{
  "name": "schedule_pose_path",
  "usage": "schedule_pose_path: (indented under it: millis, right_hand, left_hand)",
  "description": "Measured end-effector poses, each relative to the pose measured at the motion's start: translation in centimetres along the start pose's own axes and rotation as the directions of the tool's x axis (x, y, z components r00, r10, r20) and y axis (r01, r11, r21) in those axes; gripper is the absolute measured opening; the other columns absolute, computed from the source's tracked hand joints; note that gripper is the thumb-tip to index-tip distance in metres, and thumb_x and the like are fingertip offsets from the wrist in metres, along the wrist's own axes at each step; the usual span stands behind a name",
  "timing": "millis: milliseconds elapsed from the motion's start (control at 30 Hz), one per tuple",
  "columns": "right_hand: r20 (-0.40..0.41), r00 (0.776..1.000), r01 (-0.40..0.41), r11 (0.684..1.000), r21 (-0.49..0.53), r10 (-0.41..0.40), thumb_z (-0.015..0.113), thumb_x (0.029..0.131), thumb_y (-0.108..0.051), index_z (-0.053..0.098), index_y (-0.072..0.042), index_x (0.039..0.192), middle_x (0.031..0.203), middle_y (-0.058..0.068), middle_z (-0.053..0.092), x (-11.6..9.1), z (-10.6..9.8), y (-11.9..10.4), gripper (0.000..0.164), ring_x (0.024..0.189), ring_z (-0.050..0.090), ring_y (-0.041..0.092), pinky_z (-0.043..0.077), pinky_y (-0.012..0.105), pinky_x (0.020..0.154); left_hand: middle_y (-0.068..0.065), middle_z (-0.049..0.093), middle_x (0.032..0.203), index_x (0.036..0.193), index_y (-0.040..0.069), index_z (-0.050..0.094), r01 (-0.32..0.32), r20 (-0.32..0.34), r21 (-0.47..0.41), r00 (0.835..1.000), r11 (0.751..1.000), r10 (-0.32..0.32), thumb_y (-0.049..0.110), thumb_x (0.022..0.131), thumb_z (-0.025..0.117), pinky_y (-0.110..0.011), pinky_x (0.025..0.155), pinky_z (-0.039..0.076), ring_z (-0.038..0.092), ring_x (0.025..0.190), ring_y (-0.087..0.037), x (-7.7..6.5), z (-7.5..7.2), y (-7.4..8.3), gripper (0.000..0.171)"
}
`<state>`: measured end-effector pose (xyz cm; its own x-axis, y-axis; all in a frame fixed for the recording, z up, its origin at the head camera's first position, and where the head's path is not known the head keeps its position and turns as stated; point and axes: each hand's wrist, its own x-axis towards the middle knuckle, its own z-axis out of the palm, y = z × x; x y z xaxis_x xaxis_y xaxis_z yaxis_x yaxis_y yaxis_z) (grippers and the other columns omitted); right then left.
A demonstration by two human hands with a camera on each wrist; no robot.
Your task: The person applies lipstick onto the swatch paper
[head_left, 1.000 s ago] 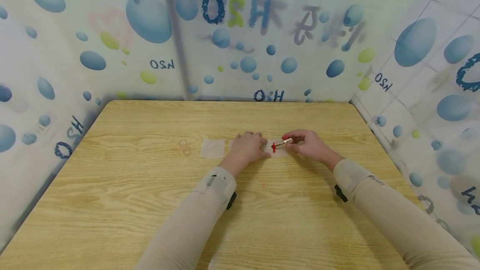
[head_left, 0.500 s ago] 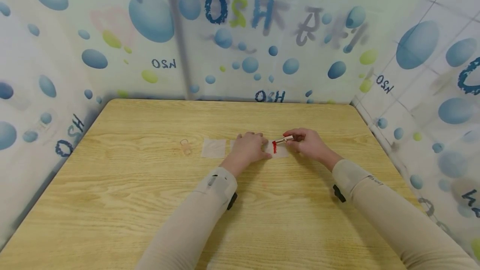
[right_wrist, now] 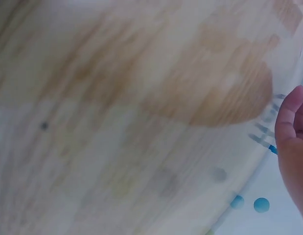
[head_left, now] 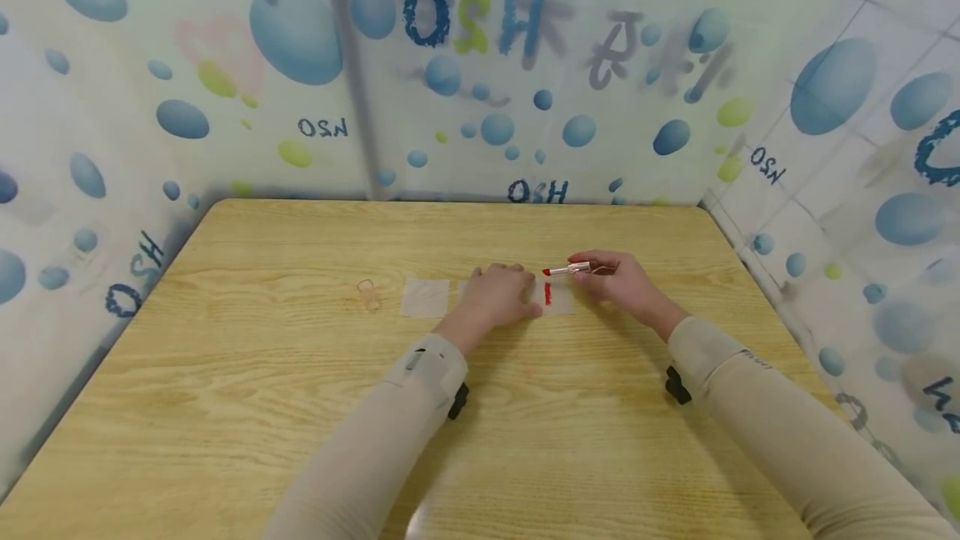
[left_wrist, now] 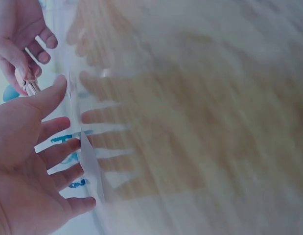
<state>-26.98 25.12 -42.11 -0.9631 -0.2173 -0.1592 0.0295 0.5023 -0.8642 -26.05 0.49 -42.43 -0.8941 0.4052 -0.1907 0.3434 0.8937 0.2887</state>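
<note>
My right hand (head_left: 621, 280) holds a lipstick (head_left: 573, 269) between thumb and fingers, its red tip pointing left. The tip is above a short red streak (head_left: 547, 294) on a thin whitish square sheet (head_left: 562, 301). My left hand (head_left: 495, 292) rests on the table with fingers spread, over the sheet's left side and another sheet mostly hidden under it. In the left wrist view that hand (left_wrist: 34, 156) has straight, parted fingers touching a pale sheet (left_wrist: 91, 169). The right wrist view catches only the edge of my right hand (right_wrist: 294, 142).
Another whitish square (head_left: 425, 298) lies left of my left hand. Further left is a small pinkish-orange outline mark (head_left: 369, 295) on the wood-grain table (head_left: 300, 407). Walls of printed sheeting (head_left: 480, 107) stand behind the table and along its sides.
The lipstick has lifted off the red streak and moved up toward the far edge of the sheet, uncovering the streak. My left hand has stayed in place.
</note>
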Motion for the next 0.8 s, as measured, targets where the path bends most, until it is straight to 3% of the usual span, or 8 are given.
schedule_pose_path:
  millis: [233, 400, 600, 800]
  right_hand:
    - [0.019, 1.0, -0.006, 1.0, 0.012, 0.006, 0.071, 0.104, -0.022, 0.067, -0.01, 0.143, 0.13, 0.019, 0.069, 0.4, 0.3, -1.0, 0.041, 0.106, 0.063, 0.024, 0.062, 0.03, 0.09]
    - [0.025, 1.0, 0.01, 1.0, 0.027, -0.011, 0.07, 0.105, -0.019, 0.065, -0.006, 0.145, 0.129, 0.023, 0.071, 0.8, 0.6, -1.5, 0.042, 0.106, 0.07, 0.028, 0.064, 0.04, 0.095]
    - [0.047, 0.999, 0.025, 0.999, 0.026, -0.026, 0.071, 0.104, -0.018, 0.064, -0.005, 0.145, 0.131, 0.024, 0.072, 0.9, 1.2, -2.5, 0.044, 0.106, 0.072, 0.026, 0.062, 0.047, 0.101]
    - [0.065, 0.993, 0.098, 0.994, -0.045, -0.095, 0.073, 0.103, -0.02, 0.065, -0.006, 0.145, 0.126, 0.02, 0.073, 0.9, 2.8, -3.4, 0.045, 0.104, 0.071, 0.029, 0.064, 0.045, 0.091]
  left_hand:
    - [-0.005, 0.052, 0.165, 0.157, 0.017, 0.053, -0.011, -0.049, -0.078, 0.999, 0.997, 0.007, 0.048, 0.102, 0.07, -0.055, 0.13, 0.034, 0.05, 0.152, -0.032, -0.4, -1.1, -2.1, 0.065]
    - [-0.006, 0.064, 0.152, 0.152, 0.014, 0.059, -0.034, -0.059, -0.084, 0.998, 0.996, 0.029, 0.041, 0.102, 0.072, -0.055, 0.128, 0.036, 0.06, 0.142, -0.032, -1.0, -2.4, -4.2, 0.058]
    - [-0.009, 0.065, 0.151, 0.148, 0.011, 0.062, -0.081, -0.055, -0.084, 0.996, 0.993, 0.077, 0.034, 0.101, 0.075, -0.055, 0.127, 0.038, 0.061, 0.14, -0.033, -2.2, -3.5, -5.9, 0.055]
    - [-0.011, 0.063, 0.152, 0.149, 0.008, 0.061, -0.07, -0.036, -0.06, 0.997, 0.996, 0.068, 0.035, 0.1, 0.076, -0.048, 0.122, 0.046, 0.058, 0.143, -0.034, -3.0, -3.3, -7.2, 0.058]
